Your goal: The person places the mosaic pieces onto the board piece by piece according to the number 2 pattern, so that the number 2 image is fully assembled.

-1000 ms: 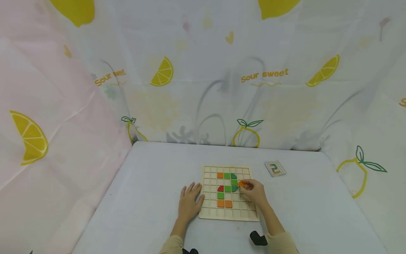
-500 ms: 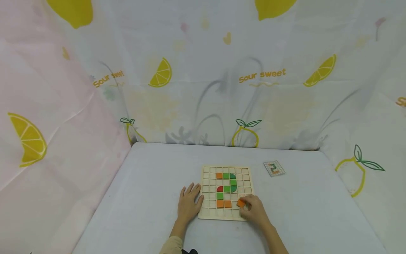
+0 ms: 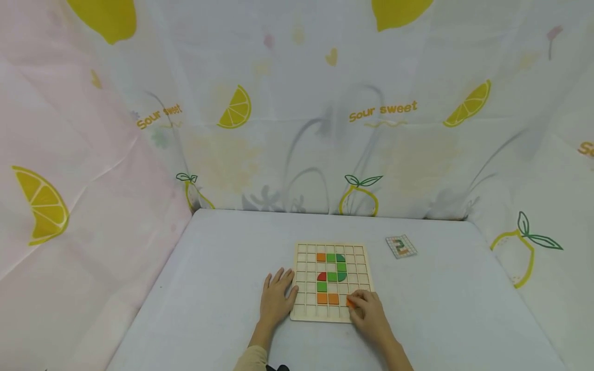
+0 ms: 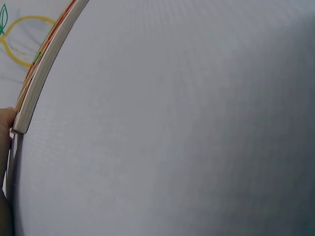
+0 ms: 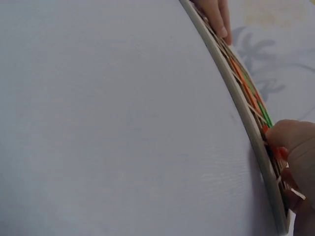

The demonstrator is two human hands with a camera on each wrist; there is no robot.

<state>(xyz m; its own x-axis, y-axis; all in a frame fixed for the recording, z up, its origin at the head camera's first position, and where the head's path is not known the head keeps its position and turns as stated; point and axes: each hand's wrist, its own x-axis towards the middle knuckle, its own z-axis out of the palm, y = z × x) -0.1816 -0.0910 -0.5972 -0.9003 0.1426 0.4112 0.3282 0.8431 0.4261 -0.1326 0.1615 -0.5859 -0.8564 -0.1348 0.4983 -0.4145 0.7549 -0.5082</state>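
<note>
A wooden grid board (image 3: 310,312) lies on the white table, with orange, green and red tiles set in several of its cells. My right hand (image 3: 373,315) pinches an orange tile (image 3: 350,302) over the lower right part of the board, in line with two orange tiles (image 3: 327,299) in the same row. In the right wrist view the thumb and fingers (image 5: 300,147) bend at the board's edge, and the tile is mostly hidden. My left hand (image 3: 276,299) lies flat with spread fingers along the board's left edge, its thumb touching the board.
A small pattern card (image 3: 401,247) with a coloured figure on a grid lies on the table (image 3: 223,268), right of the board's far corner. A lemon-print cloth (image 3: 287,149) rises behind the table and at its sides.
My right hand has come down and nearer along the board with the orange tile, from beside the upper green tiles to the lower orange row. The left hand stays in place.
</note>
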